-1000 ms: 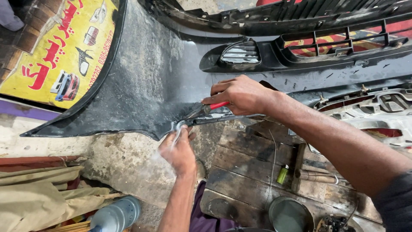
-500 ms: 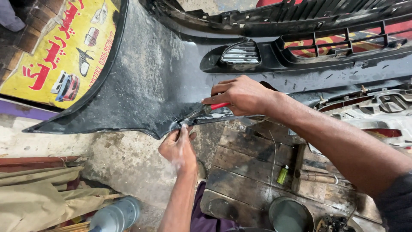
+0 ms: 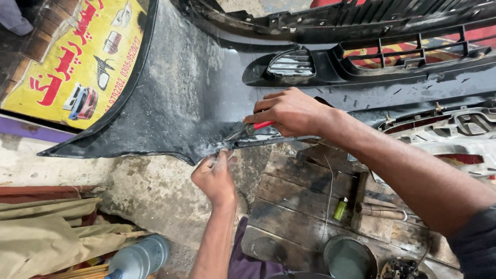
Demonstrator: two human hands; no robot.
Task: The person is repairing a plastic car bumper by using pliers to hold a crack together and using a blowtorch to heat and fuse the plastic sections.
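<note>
A black car bumper point(image 3: 186, 98) lies across the floor, its lower edge scuffed and shiny. My right hand point(image 3: 292, 111) grips red-handled pliers point(image 3: 247, 130), whose jaws point left onto the bumper's lower edge. Just below the jaws, my left hand point(image 3: 216, 177) pinches that same edge with its fingertips; what is between the fingers is too small to tell.
A yellow printed banner point(image 3: 77, 62) lies at the upper left. Worn wooden boards point(image 3: 305, 191) sit below my right arm with a small green lighter point(image 3: 340, 208) on them. A metal pot point(image 3: 350, 257), a plastic bottle point(image 3: 139, 257) and tan cloth point(image 3: 46, 232) lie near the bottom.
My left hand has shifted slightly up toward the bumper's edge and the pliers' jaws. My right hand holds the pliers in about the same place.
</note>
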